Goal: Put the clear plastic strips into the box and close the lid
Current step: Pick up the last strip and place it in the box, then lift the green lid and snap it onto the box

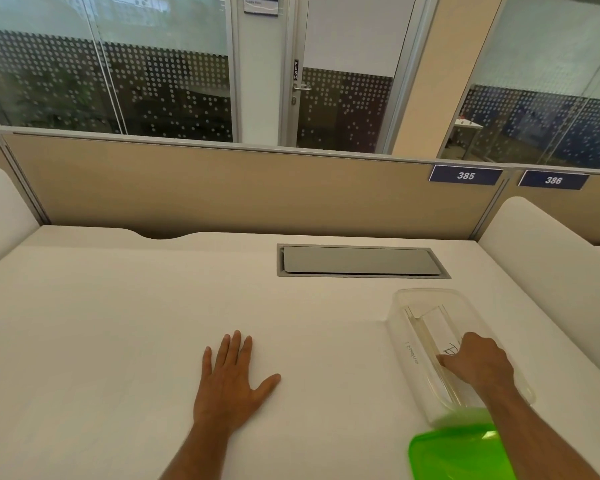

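A clear plastic box (403, 344) stands open on the right of the white desk. Clear plastic strips (430, 344) lie lengthwise along its bottom. My right hand (475, 362) reaches down into the box, fingers curled on the strips near their near half. The green translucent lid (461, 452) lies on the desk just in front of the box, partly under my right forearm. My left hand (231, 379) rests flat on the desk to the left, fingers spread, holding nothing.
A grey cable hatch (361, 260) is set into the desk behind the box. A beige partition (222, 188) closes the far edge, with white side dividers (541, 251) at both ends of the white desk (101, 323).
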Tool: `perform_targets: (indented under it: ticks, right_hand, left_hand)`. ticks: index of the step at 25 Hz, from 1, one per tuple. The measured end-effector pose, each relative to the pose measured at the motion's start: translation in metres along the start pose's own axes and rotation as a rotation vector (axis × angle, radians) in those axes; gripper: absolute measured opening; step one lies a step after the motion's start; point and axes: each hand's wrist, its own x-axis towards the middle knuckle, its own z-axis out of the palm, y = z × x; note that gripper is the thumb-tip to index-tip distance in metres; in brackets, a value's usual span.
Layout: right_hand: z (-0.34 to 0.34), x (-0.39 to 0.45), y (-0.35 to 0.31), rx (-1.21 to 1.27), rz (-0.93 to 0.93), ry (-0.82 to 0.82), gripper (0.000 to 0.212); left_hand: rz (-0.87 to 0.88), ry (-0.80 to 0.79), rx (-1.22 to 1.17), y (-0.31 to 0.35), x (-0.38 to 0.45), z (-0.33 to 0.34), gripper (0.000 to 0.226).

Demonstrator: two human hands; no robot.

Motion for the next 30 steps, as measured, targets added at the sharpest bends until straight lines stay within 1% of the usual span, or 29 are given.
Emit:
perform_targets:
  ticks: [7,10,15,18,20,22,26,30]
  right_hand:
    - [0.002,0.001,-0.001,-0.034,0.014,0.002,0.058]
    - [0.0,-0.003,-0.004,-0.041,0.01,0.036,0.059]
    - [-0.01,-0.016,-0.006,0.003,-0.072,0.175,0.064]
    - [-0.018,-0.026,-0.002,0.033,-0.166,0.306,0.065]
    - [-0.02,-0.031,0.006,0.036,-0.218,0.363,0.071]
    - [-0.021,-0.038,0.016,-0.003,-0.24,0.354,0.082]
    - [-0.018,-0.058,0.038,-0.08,-0.219,0.33,0.1]
    - [-0.011,-0.079,0.065,-0.076,-0.173,0.321,0.108]
  left_hand:
    - [0.003,0.004,0.004,-0.001,0.001,0.001,0.107]
    - [0.004,-0.003,-0.001,0.0,0.001,0.0,0.106]
    - [0.002,-0.015,0.0,0.002,-0.001,-0.002,0.105]
    - [0.011,-0.005,-0.004,0.005,-0.003,-0.005,0.105]
    - [0.045,0.0,0.022,0.011,-0.004,-0.007,0.106]
    - [0.111,0.012,0.033,0.025,-0.007,-0.007,0.105]
    - [0.259,-0.007,0.011,0.071,-0.017,0.0,0.106]
    - [0.346,-0.039,-0.013,0.113,-0.029,0.006,0.107]
